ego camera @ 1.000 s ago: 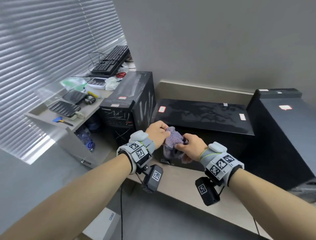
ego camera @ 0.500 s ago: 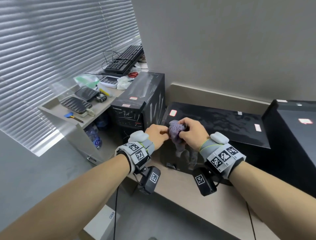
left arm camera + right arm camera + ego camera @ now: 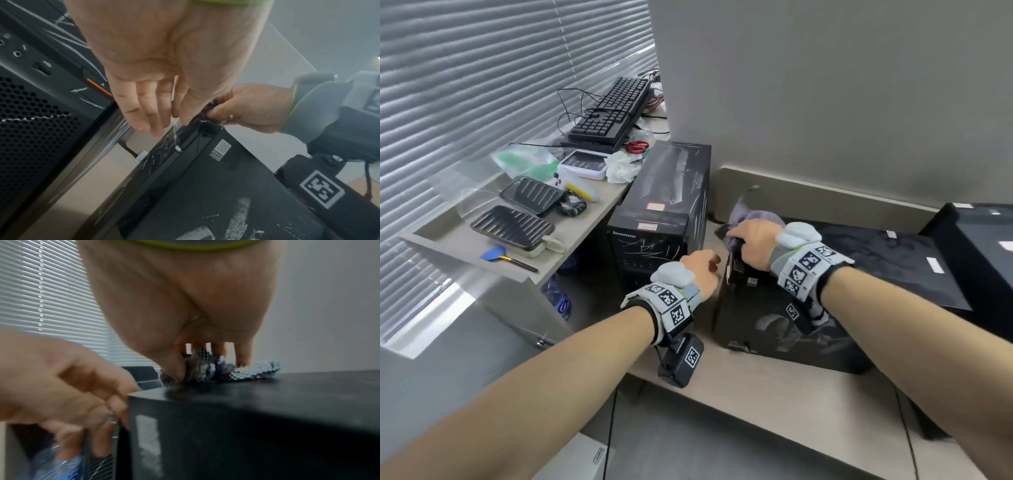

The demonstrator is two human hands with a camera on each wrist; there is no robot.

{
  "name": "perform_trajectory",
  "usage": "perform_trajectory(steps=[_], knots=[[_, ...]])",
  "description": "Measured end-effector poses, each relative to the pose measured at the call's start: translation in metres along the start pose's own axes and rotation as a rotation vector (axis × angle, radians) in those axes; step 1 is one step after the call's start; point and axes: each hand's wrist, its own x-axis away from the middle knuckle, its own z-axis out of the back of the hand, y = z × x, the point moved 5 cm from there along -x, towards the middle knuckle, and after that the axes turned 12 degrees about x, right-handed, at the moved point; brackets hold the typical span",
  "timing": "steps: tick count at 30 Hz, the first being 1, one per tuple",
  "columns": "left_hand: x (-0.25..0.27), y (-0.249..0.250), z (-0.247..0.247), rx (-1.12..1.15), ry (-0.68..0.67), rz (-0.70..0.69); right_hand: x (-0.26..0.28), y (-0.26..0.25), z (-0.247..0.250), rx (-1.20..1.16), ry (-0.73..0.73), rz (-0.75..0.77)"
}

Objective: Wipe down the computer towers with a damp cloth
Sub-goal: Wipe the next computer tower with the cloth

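Pinching the damp cloth (image 3: 751, 214) against the near left corner of the flat-lying tower (image 3: 859, 270), the right hand (image 3: 753, 240) risks dripping into the front ports, while the left hand (image 3: 700, 270) hangs loose-fingered beside it, holding nothing.

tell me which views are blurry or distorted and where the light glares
Head view: sharp but wide-angle, so the slatted window blinds bow and glare bright at lower left. Left wrist view: hazy and tilted, the left hand soft at close range. Right wrist view: blurriest, the left hand smeared, the right hand soft over the purple waffle-weave cloth on the lying black computer tower.
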Motion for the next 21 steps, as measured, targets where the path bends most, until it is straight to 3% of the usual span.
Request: perform_trajectory(steps=[3,8,13,15,17,18,20,21], knots=[[-0.002,0.007,0.001,-0.082,0.02,-0.024,0.016,-0.012,-0.009,0.05,0.022,0.052],[-0.006,0.016,0.003,0.05,0.007,-0.016,0.051,0.002,-0.015,0.075,0.018,0.066],[-0.005,0.023,-0.002,0.108,0.012,0.004,0.04,0.055,-0.001,0.12,0.006,-0.155],[-0.004,0.027,-0.004,0.084,0.026,0.006,0.033,0.041,0.002,0.096,-0.034,-0.024],[-0.003,0.031,-0.002,0.034,0.05,-0.011,0.032,0.008,-0.012,0.007,-0.091,0.24],[-0.002,0.035,-0.002,-0.007,0.059,-0.026,0.037,-0.001,-0.02,0.005,-0.118,0.235],[-0.001,0.037,0.0,-0.047,0.081,-0.034,0.049,0.004,-0.022,0.079,0.075,0.106],[-0.001,0.037,0.0,-0.033,0.085,-0.031,0.058,0.014,-0.023,0.039,0.1,0.081]])
